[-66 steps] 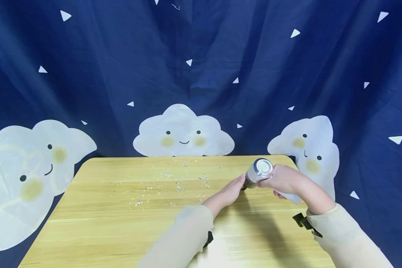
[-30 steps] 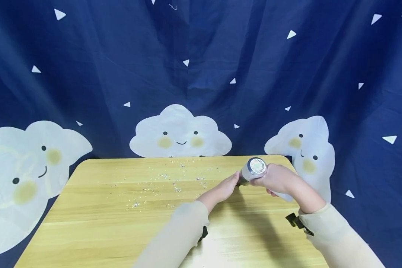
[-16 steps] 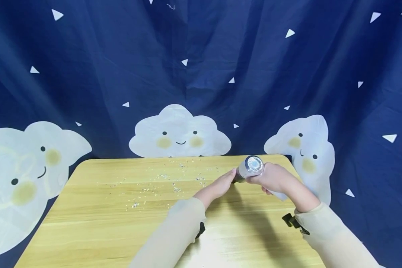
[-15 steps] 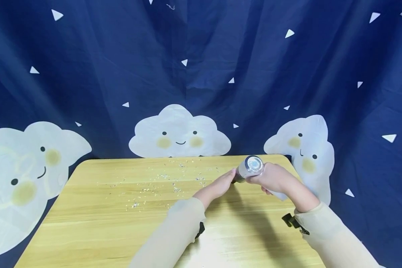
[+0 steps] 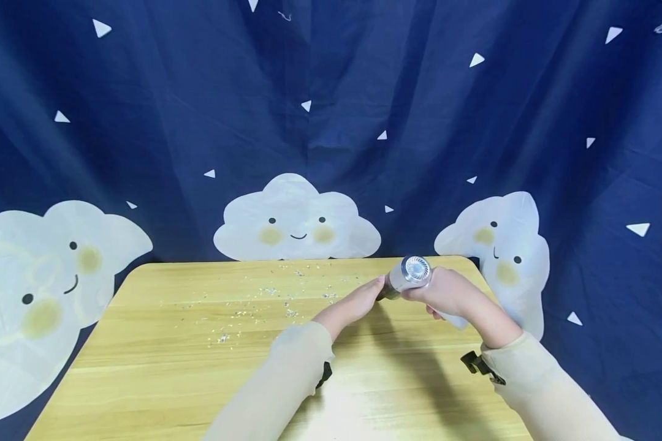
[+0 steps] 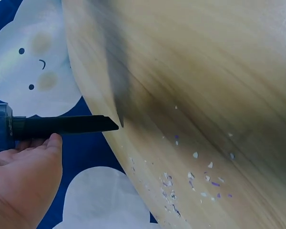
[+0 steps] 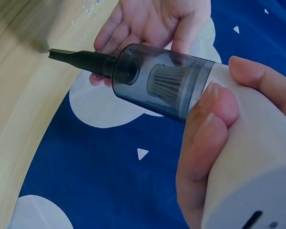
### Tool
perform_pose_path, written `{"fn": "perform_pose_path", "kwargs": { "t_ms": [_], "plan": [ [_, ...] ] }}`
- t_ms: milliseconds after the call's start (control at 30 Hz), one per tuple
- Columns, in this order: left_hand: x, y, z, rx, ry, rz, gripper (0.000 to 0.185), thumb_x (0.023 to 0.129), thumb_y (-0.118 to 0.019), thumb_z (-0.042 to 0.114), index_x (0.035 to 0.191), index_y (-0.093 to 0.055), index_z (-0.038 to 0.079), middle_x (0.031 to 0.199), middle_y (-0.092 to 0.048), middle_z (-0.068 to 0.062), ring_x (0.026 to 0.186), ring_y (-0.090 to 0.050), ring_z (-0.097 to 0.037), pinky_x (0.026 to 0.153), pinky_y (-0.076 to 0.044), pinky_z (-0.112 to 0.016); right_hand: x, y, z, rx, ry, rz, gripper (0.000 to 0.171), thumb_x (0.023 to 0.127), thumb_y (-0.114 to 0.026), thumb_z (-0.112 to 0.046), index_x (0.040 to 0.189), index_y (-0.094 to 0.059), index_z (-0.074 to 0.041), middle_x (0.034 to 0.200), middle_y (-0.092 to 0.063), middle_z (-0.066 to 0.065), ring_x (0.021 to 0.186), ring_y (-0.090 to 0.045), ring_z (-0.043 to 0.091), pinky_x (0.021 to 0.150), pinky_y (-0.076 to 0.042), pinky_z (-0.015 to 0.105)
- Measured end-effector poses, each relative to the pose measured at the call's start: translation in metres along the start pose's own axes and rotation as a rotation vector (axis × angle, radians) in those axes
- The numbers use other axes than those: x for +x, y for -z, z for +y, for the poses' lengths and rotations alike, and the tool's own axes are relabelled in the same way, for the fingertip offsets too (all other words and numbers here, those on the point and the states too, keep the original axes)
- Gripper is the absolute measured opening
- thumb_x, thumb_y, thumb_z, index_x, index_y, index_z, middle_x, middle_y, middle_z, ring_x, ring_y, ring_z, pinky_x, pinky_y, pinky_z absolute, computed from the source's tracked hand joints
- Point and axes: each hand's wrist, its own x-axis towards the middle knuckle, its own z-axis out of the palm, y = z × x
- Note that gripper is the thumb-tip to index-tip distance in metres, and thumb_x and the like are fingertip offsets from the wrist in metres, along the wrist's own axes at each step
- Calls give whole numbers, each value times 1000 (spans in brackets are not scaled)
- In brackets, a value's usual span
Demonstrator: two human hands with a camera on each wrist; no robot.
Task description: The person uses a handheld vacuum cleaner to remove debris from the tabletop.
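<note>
A white cordless handheld vacuum cleaner [image 5: 404, 277] has a see-through dust cup with a pleated filter [image 7: 169, 82] and a black crevice nozzle [image 6: 66, 125]. My right hand [image 5: 447, 294] grips its white body, fingers curled round it in the right wrist view. My left hand [image 5: 358, 301] lies alongside the nozzle's base; its fairly straight fingers [image 7: 115, 31] pass behind and under the nozzle, and the thumb is by the dust cup. The nozzle's tip points over the table. Small pale and purple scraps [image 5: 270, 290] are scattered on the table, to the left of the nozzle.
The wooden table [image 5: 160, 380] has rounded far corners. Behind it hangs a dark blue curtain [image 5: 331, 79] printed with white clouds and triangles. Shadows of the arms and vacuum fall across the table's right half. Black straps show at both sleeve cuffs.
Both hands and the vacuum cleaner have drifted slightly left together. The head view has shifted a little. The hold looks the same, and the scraps show no clear change.
</note>
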Motion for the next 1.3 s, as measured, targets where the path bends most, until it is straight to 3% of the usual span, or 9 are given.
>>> {"fn": "perform_pose_path", "kwargs": {
  "t_ms": [333, 533, 700, 900, 1300],
  "plan": [
    [4, 6, 3, -78, -10, -5, 62, 108, -15, 51, 156, -37, 19, 159, -37, -6, 147, -30, -29, 120, -23, -52, 6, 0, -6, -42, 11, 23, 39, 84, -71, -50, 77, -67, -12, 56, -61, 4, 48, -58, 18, 49, -49, 32],
    [6, 8, 5, -114, 0, 4, 62, 108, -17, 52, 154, -40, 17, 157, -41, -9, 145, -34, -32, 118, -25, -54, 9, -4, -8, -48, 18, 38, 38, 84, -71, -49, 75, -66, -12, 57, -61, 4, 49, -58, 17, 48, -48, 32],
    [10, 6, 6, -157, -28, 1, 57, 110, -17, 43, 151, -44, 13, 151, -48, -10, 141, -40, -32, 118, -28, -51, 11, -5, -7, -73, 2, 46, 39, 84, -70, -50, 76, -65, -12, 58, -62, 4, 50, -58, 17, 49, -48, 32],
    [14, 2, 4, -237, -28, -20, 56, 111, -18, 41, 152, -41, 11, 153, -43, -13, 144, -36, -35, 119, -26, -51, 12, -6, -4, -118, 6, 62, 40, 85, -70, -50, 72, -65, -13, 57, -63, 3, 48, -58, 16, 49, -48, 32],
    [17, 7, 12, -257, -62, 35, 52, 112, -22, 33, 149, -45, 6, 148, -49, -13, 140, -41, -31, 119, -28, -48, 17, -9, -2, -136, 55, 129, 36, 86, -69, -48, 73, -65, -15, 53, -60, 0, 48, -58, 16, 51, -47, 32]
  ]
}}
